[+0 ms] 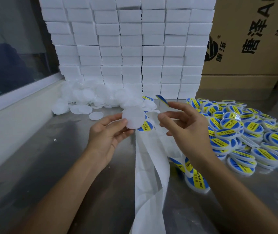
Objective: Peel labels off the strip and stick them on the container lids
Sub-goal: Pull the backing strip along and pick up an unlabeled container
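The left hand [108,132] pinches a plain round translucent white plastic lid [133,118] at its lower left edge, thumb on the face and fingers behind, palm turned up and forearm rising from the lower left. The lid's flat face tilts toward the camera. Just to its right, the right hand [183,125] is raised with fingers spread and loosely curled; a round blue-and-yellow sticker label [162,99] hangs from its index fingertip, seen edge-on and slanting up to the left. Beneath both hands the white backing strip [149,174] runs lengthwise toward the camera across the steel table [67,166]. A heap of labelled lids [246,132] lies right, unlabelled white lids [87,98] behind left, before stacked white foam blocks [126,44].
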Demonstrator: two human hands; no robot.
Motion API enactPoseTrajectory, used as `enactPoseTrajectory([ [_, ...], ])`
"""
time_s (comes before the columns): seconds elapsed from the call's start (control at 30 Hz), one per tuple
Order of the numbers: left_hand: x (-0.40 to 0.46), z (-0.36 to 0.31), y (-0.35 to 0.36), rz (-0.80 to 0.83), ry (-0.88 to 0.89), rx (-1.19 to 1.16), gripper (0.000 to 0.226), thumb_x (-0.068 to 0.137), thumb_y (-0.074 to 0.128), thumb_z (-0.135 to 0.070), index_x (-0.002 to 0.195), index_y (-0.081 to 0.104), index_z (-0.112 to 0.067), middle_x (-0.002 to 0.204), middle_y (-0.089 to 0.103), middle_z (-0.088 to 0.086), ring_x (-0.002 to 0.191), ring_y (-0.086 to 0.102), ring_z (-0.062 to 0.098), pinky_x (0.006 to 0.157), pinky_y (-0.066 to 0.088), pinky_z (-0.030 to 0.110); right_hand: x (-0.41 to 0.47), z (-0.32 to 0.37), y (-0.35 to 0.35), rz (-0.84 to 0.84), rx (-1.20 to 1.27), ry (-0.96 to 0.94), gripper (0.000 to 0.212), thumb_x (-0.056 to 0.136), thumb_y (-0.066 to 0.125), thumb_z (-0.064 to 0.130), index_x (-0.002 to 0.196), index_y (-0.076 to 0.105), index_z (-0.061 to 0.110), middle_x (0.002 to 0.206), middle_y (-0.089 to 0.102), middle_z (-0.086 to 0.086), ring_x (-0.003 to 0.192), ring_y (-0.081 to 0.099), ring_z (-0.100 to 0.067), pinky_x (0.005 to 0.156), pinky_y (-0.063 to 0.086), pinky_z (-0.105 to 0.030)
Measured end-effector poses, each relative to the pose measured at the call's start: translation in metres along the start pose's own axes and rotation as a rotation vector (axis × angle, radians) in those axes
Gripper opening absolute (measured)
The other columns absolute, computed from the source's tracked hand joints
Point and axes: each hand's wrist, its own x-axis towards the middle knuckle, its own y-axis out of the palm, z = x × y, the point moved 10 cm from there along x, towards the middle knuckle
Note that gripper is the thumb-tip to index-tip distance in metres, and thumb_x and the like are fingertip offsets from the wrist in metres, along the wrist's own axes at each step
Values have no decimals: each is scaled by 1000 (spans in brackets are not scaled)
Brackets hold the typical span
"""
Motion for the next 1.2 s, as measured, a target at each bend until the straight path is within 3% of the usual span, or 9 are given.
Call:
enactPoseTrajectory([
  [0.1, -8, -2, 16, 65, 4, 39, 21, 67, 71, -6, 88, 68, -3, 79, 75, 13, 71, 73, 22, 62, 58, 26, -2, -1, 8, 40, 44, 0, 34, 79, 78, 12, 109, 64, 19, 86, 76, 0, 77, 73, -14, 61, 53, -20],
  [0.27, -16, -1, 29, 120, -6, 44, 12, 61, 74, -6, 70, 78, -13, 80, 75, 13, 72, 73, 22, 62, 58, 26, -2, -5, 7, 15, 96, 11, 31, 81, 75, 2, 106, 64, 16, 79, 76, -3, 71, 73, -17, 61, 54, -21],
  [0.4, -18, 0, 33, 152, -6, 39, 16, 60, 75, -5, 73, 79, -13, 84, 76, 13, 76, 74, 21, 64, 58, 26, -1, -6, 5, -4, 92, 0, 29, 81, 74, 0, 103, 64, 17, 79, 76, -2, 71, 73, -18, 62, 56, -22],
  [0.53, -16, 2, 27, 99, -10, 20, 18, 60, 76, -4, 77, 78, -8, 87, 75, 16, 77, 74, 23, 64, 58, 26, -2, -6, -1, -83, -23, -44, 17, 83, 74, 8, 96, 70, 18, 90, 73, -3, 74, 71, -14, 67, 59, -31],
  [0.6, -15, 3, 22, 63, -13, 8, 19, 60, 76, -5, 78, 77, -7, 87, 75, 16, 78, 74, 23, 65, 58, 25, -2, -1, -8, -144, -70, -96, 8, 85, 73, 11, 89, 71, 18, 95, 69, -4, 77, 70, -9, 68, 58, -29],
  [0.67, -14, 3, 20, 50, -14, 8, 17, 59, 77, -6, 76, 79, -9, 87, 76, 15, 79, 74, 22, 66, 58, 26, -1, 5, -15, -183, -62, -132, 9, 87, 70, 10, 85, 72, 19, 83, 71, 1, 74, 69, -8, 67, 55, -22],
  [0.87, -14, 5, 18, 24, -26, -2, 23, 55, 78, -7, 78, 76, -6, 84, 75, 16, 73, 74, 23, 63, 58, 27, 1, -10, -1, -39, 152, 81, 4, 84, 73, 14, 87, 75, 15, 72, 73, 1, 64, 67, -9, 59, 51, -18],
  [1.07, -17, 5, 24, 51, -40, 39, 38, 57, 78, -9, 93, 70, 0, 90, 75, 19, 80, 74, 27, 64, 58, 26, -3, -4, 4, -26, 73, 40, 6, 82, 75, 10, 82, 75, 16, 69, 74, 3, 54, 63, -6, 53, 49, -13],
  [1.2, -19, 4, 27, 64, -37, 40, 36, 57, 78, -10, 90, 71, -2, 89, 75, 18, 79, 74, 26, 63, 58, 25, -4, -2, 6, -5, 65, 31, 6, 82, 74, 8, 83, 75, 15, 70, 74, 4, 54, 63, -5, 53, 48, -13],
])
